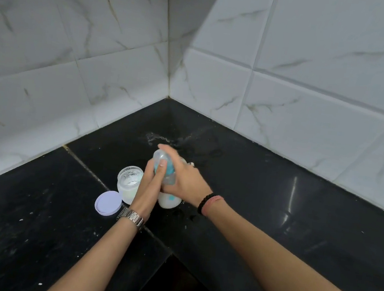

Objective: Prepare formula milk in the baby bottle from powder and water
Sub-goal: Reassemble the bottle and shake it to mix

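Milk already shows white in the lower body of the baby bottle (168, 190), which stands on the black counter (275, 204) toward its back corner, where the two tiled walls (317, 64) meet. Its teal collar and clear cap are on, so powder and water appear to be in; by the look of it, what remains is tightening the top and shaking or swirling to mix. The left hand (148, 188) wraps the bottle's near side with its thumb up against the collar, and the right hand (182, 180) curls over the cap and upper part from the other side. Just left of the bottle, touching the left hand, stands the open powder jar (128, 183), white powder inside, and its pale lilac lid (108, 202) lies flat on the counter in front of it. Water spots glisten behind the bottle. A teal mark shows on the bottle's base, but no brand or writing can be read anywhere.
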